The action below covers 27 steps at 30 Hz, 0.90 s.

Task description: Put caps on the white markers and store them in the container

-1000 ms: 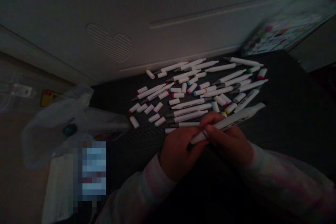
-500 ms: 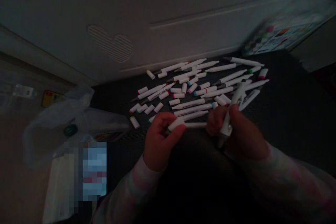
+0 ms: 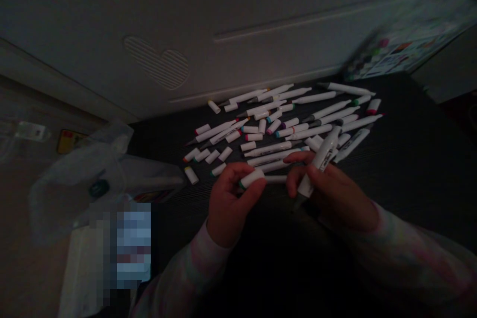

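Observation:
The scene is dim. My left hand pinches a short white marker cap with a green end between thumb and fingers. My right hand is closed around a white marker that points up and to the right, its uncapped tip aimed down toward me. The cap and the marker's lower end sit a little apart. Just beyond both hands, several white markers and loose caps with coloured ends lie scattered on a dark mat.
A pale cabinet front with a heart-shaped grille rises behind the mat. A clear plastic bag lies at the left. A colourful printed sheet leans at the far right. Pale floor lies to the left.
My hands have separated: the left took up a cap and the right swung the marker from lying across to pointing up and right. Since half a second ago the marker tilted a bit more rightward.

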Each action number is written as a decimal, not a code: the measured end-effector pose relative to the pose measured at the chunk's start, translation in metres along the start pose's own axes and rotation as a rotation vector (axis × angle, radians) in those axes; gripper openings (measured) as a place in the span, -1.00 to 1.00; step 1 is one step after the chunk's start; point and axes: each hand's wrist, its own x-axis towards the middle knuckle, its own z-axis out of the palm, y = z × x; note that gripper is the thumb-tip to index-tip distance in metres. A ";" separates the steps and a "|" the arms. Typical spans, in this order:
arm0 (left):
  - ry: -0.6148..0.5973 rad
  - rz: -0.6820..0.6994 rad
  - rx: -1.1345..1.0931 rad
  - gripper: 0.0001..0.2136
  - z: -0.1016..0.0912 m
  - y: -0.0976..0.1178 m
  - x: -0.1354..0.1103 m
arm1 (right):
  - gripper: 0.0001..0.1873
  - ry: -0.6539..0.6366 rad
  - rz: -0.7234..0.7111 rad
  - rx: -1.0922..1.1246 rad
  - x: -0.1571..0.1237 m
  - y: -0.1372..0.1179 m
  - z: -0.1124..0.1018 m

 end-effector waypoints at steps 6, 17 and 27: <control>-0.003 -0.028 -0.049 -0.83 0.000 0.001 -0.002 | -0.75 -0.055 0.044 0.105 -0.002 0.002 0.001; 0.036 -0.013 -0.114 -0.85 -0.001 -0.003 -0.001 | -0.36 -0.136 0.044 0.025 0.001 0.001 0.003; 0.053 -0.032 -0.153 -0.85 0.000 -0.003 -0.002 | -0.25 0.016 -0.103 -0.015 -0.002 0.006 0.001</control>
